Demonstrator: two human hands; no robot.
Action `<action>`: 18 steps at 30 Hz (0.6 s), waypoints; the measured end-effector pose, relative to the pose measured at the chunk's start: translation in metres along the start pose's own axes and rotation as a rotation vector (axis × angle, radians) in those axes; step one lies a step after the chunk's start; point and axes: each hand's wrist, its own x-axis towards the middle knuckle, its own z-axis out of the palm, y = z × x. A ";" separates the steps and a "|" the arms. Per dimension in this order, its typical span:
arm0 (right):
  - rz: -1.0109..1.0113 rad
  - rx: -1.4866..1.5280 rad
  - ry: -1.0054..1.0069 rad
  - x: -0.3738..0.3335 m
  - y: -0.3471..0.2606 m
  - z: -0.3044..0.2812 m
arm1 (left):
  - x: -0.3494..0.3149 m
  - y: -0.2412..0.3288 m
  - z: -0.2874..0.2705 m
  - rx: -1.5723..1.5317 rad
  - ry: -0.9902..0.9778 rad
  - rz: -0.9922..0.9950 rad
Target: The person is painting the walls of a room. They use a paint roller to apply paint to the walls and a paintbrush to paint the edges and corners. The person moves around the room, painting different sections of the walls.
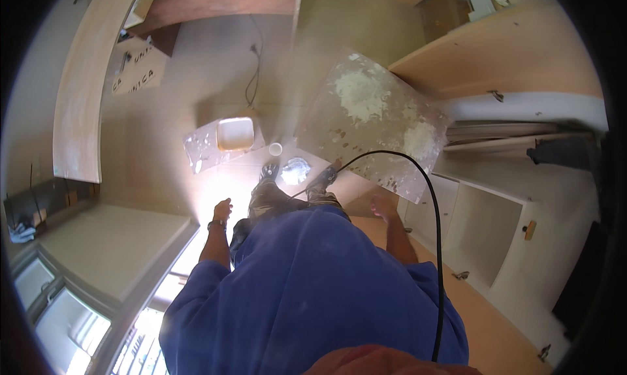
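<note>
My left hand point(223, 210) hangs at my left side with loosely bent fingers and nothing visible in it. A dark band circles that wrist. On the other side, my right hand point(384, 207) hangs away from my body, its fingers slightly apart and holding nothing. Between and beyond the hands are my shoes on the floor, near a crumpled whitish-blue bundle point(296, 171) and a small white cup point(275, 149). A rectangular tub point(235, 134) with pale contents stands on a white-spotted board point(202, 146), ahead of my left hand.
A large board point(366, 133) smeared with white powder lies ahead right. White cabinet carcasses point(486, 231) and wooden panels point(496, 55) crowd the right. A long panel point(88, 81) stands left. A black cable point(428, 186) arches past my right side; a cord point(253, 75) lies ahead.
</note>
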 end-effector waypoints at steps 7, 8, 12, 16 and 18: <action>0.028 0.254 0.132 -0.014 0.060 -0.011 | 0.030 0.114 0.044 0.169 -0.102 0.164; 0.028 0.314 0.149 -0.015 0.063 -0.013 | 0.036 0.127 0.052 0.221 -0.126 0.183; 0.104 0.446 0.187 -0.012 0.088 -0.005 | 0.042 0.186 0.102 0.346 -0.281 0.222; 0.071 0.307 0.303 0.001 0.130 -0.006 | -0.002 0.208 0.165 0.366 -0.385 0.202; -0.072 0.046 0.594 0.014 0.147 -0.024 | -0.015 0.215 0.185 0.416 -0.405 0.223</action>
